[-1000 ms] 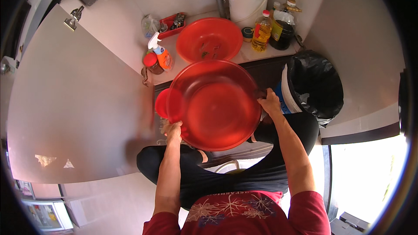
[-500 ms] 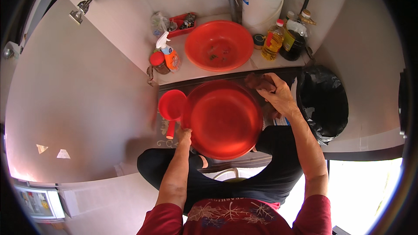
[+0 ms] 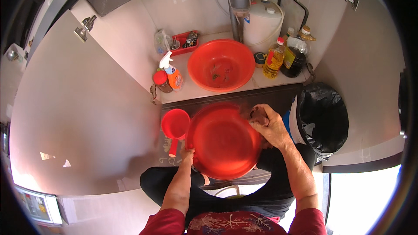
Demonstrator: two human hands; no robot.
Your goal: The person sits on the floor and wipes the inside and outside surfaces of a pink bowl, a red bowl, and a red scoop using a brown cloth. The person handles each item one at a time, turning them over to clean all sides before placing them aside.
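Note:
A large red basin (image 3: 226, 141) is held tilted between my knees, its broad round face toward me. My left hand (image 3: 187, 156) is closed on its left rim. Bunched in my right hand (image 3: 275, 127) is a brownish-red cloth (image 3: 258, 115), pressed at the basin's upper right edge; the cloth's far end is blurred. Just left of the basin stands a red dipper (image 3: 175, 124) with its handle toward me, close to my left hand.
Ahead, an open cabinet holds an orange-red basin (image 3: 221, 66), a spray bottle (image 3: 173, 75), a red-lidded jar (image 3: 161, 81), an oil bottle (image 3: 274, 59) and a white tank (image 3: 262, 25). A bin with a black liner (image 3: 324, 117) stands right; a cabinet door (image 3: 87, 117) spans the left.
My right hand has moved with the cloth from beyond the basin's upper right rim onto its edge. The whole view has shifted, with things lower in the picture. My left hand keeps its hold.

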